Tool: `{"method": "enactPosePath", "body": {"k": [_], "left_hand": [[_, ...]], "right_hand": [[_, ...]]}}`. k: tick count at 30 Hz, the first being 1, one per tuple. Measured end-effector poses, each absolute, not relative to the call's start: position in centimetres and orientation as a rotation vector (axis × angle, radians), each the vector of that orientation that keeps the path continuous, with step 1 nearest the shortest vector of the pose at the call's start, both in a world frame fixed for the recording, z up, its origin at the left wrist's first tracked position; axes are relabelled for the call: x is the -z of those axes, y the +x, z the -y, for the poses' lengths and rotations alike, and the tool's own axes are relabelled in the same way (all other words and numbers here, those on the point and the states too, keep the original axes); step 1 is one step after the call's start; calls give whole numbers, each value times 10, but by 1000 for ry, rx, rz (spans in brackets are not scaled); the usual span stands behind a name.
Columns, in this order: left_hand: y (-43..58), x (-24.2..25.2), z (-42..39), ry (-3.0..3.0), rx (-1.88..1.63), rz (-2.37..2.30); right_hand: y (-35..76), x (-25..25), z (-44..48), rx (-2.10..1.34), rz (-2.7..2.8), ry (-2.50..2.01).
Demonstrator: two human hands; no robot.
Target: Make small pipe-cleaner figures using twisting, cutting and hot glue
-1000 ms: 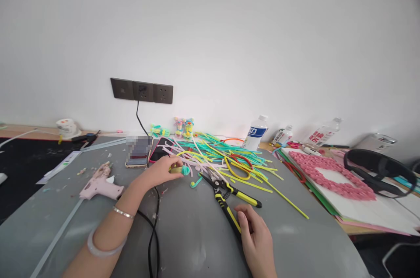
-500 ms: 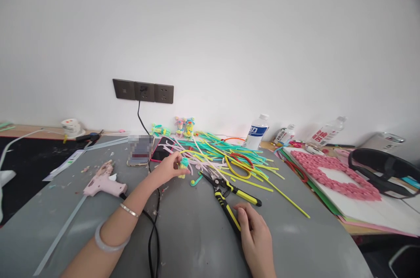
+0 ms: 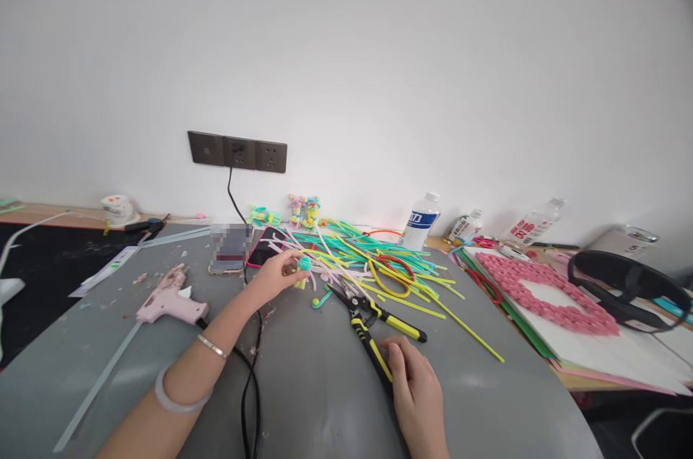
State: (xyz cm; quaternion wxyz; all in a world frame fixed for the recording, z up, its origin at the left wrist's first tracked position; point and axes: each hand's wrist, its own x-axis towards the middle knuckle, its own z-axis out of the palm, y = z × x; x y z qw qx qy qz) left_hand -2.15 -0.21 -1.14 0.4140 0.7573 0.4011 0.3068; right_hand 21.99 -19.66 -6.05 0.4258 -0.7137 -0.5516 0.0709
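Note:
My left hand pinches a small teal and yellow pipe-cleaner figure just above the grey table, beside a heap of coloured pipe cleaners. My right hand rests on the table with curled fingers touching the lower handle of the black and yellow pliers, which lie with handles spread. A small teal curl lies between the two hands.
A pink glue gun lies at the left, its black cord running toward me. Two phones and several small finished figures sit near the wall. Bottles, a board with a pink heart and a black headband are at the right.
My left hand has lifted the small figure slightly and turned it upright. My right hand has stayed on the pliers' handle, shifting only a little.

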Motion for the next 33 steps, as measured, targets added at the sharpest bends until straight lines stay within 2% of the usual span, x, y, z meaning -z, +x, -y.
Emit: {"method": "enactPosePath", "body": {"k": [7, 14, 25, 33], "left_hand": [[-23, 9, 10, 2073, -576, -1043], [-24, 6, 14, 2275, -411, -1174], [-29, 2, 7, 2206, -584, -1276], [-30, 5, 1, 2156, -688, -1343]], "right_hand": [[222, 63, 197, -201, 1362, -1749], [229, 51, 189, -364, 1097, -1617], [262, -71, 85, -158, 1275, -1099], [255, -119, 8, -313, 1602, -1170]]}}
